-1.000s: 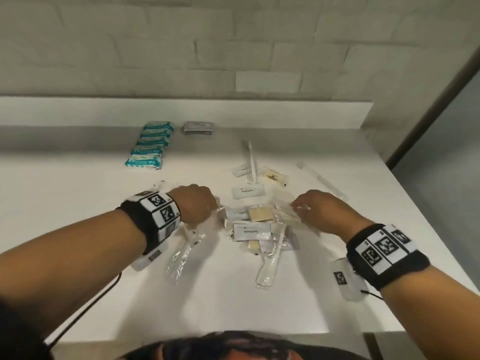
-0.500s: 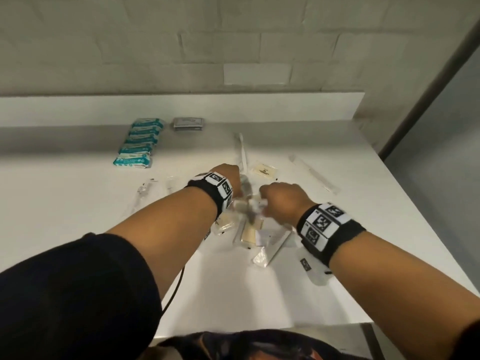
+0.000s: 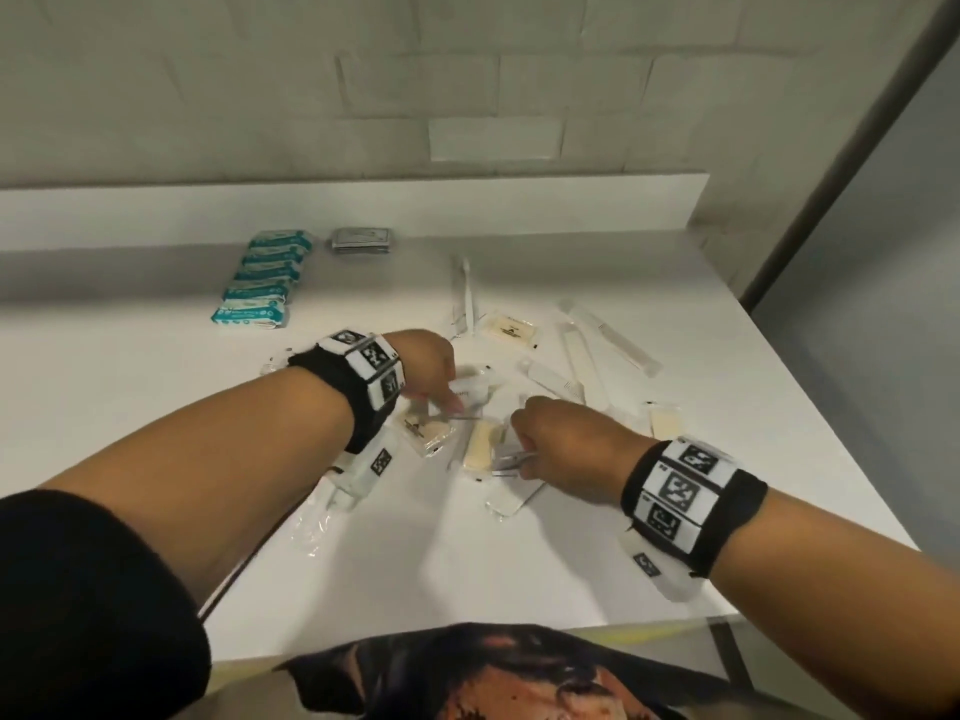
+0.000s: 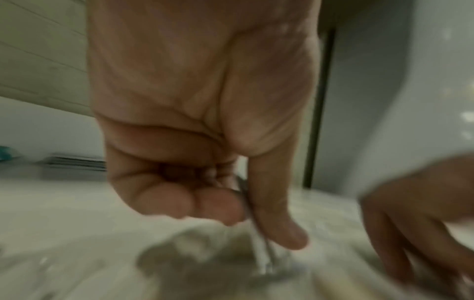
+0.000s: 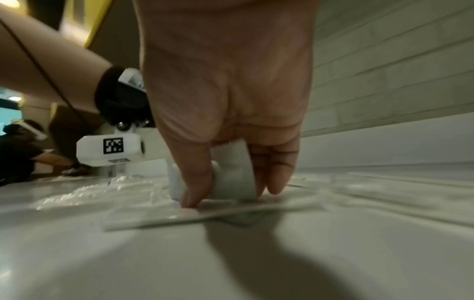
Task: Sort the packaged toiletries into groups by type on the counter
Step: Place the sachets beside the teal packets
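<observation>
Head view: mid-sort at the counter's (image 3: 519, 563) middle pile, left hand (image 3: 431, 366) pinches a clear wrapper (image 4: 259, 253), right hand (image 3: 561, 439) fingers curl round a small white packet (image 5: 231, 178); next, each needs lifting clear to its group.

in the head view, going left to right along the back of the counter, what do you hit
Row of teal and white wrapped packets → stack of flat grey foil sachets → white toothbrush in a clear sleeve → long clear-wrapped white comb.

A pale brick wall (image 3: 467, 70) rises behind my surface; a grey door (image 3: 883, 304) stands at my right.
</observation>
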{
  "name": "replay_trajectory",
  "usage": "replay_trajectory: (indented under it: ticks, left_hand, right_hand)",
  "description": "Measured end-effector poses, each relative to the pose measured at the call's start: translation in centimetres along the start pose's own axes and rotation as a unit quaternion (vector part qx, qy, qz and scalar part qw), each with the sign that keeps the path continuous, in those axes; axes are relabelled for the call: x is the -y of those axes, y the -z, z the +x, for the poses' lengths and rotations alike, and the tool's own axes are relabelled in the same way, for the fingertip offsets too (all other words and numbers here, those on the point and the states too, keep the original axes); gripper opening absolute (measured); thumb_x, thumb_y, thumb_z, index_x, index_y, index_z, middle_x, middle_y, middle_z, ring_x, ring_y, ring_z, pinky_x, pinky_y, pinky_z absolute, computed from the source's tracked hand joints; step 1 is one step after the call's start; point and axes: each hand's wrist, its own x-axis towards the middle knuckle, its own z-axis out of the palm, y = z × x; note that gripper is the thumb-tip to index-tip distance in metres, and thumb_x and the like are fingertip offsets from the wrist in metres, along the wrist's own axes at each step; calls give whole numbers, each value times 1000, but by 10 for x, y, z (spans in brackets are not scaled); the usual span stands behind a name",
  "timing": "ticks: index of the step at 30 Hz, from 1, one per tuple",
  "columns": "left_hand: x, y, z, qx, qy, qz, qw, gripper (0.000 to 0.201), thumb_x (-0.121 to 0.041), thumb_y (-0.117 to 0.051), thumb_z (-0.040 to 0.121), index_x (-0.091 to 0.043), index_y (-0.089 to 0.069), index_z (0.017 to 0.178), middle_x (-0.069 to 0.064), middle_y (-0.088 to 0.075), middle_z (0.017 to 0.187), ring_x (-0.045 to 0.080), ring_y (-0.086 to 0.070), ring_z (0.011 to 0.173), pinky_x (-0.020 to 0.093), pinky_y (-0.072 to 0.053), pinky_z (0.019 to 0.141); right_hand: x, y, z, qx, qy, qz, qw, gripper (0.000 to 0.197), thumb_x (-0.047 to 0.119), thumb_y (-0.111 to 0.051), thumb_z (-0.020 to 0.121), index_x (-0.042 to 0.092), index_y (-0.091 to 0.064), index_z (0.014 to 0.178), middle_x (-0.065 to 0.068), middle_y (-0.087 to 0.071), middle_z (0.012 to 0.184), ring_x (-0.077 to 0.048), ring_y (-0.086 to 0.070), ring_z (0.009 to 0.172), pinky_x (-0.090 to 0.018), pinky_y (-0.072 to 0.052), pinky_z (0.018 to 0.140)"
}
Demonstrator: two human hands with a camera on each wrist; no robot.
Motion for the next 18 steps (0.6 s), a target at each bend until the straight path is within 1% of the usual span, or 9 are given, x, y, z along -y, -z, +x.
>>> replay_trajectory:
  ticks: [2,4,6,8,10,12,15,17,18]
  left_hand:
    - [-2,-13,1,10,18,8,1000,57,-34,-79,76,-5,-57,119,6,-71,105,18,-70,74,27,-52,70]
    - [-2,-19,3,-6,26,-2,1000,59,-32,-81,73,-6,-54,118,5,-70,102,19,-71,73,30,-55,72]
    - [-2,-18,2,-8,39,41,998,59,-41,-79,73,-7,-59,117,5,-69,105,21,-67,85,28,-51,73]
    - [-1,-18,2,0,56,65,996,63,-47,-76,75,-6,-60,120,6,-66,114,24,-63,100,27,-45,76]
    - [0,-18,3,14,55,68,996,64,-49,-73,77,-7,-58,124,6,-64,118,24,-61,106,27,-42,78]
    - [0,-18,1,18,44,70,996,57,-46,-70,81,-7,-59,122,5,-64,113,23,-60,99,27,-41,76]
    - [0,-14,-3,16,14,58,998,43,-42,-65,85,-8,-59,111,5,-60,99,21,-54,83,28,-41,70]
    - [1,-6,-8,25,-2,39,999,42,-45,-62,87,-12,-56,113,5,-62,103,20,-55,82,29,-45,72]
    - [2,0,-10,17,-14,30,999,45,-44,-61,88,-12,-53,119,5,-63,112,20,-57,88,29,-45,77]
  right_hand:
    - [6,0,6,20,-5,-4,1000,31,26,-67,86,12,-53,109,-7,-51,109,-26,-54,96,-32,-41,73]
    - [5,6,11,27,-23,-4,999,42,27,-71,83,12,-50,116,-6,-55,111,-26,-57,98,-32,-42,73]
    - [4,10,16,50,-41,-14,998,44,29,-72,82,13,-50,116,-6,-59,110,-25,-58,96,-32,-42,71]
    - [6,13,21,90,-55,-32,994,45,30,-71,83,13,-50,119,-5,-60,112,-24,-58,98,-31,-43,73]
    - [10,15,26,128,-57,-54,989,44,28,-69,85,12,-52,122,-5,-61,115,-23,-58,101,-32,-45,77]
    - [13,16,29,147,-40,-78,985,38,26,-66,86,11,-56,120,-5,-62,114,-24,-59,101,-33,-46,78]
    - [12,13,30,146,-5,-115,983,30,23,-63,85,14,-59,114,-3,-61,112,-24,-59,97,-33,-44,74]
    - [6,12,30,141,18,-113,983,20,24,-60,88,15,-54,105,-3,-58,110,-22,-55,92,-32,-41,73]
    - [1,13,30,135,22,-83,987,16,26,-57,92,16,-50,102,-2,-57,108,-20,-52,89,-31,-39,73]
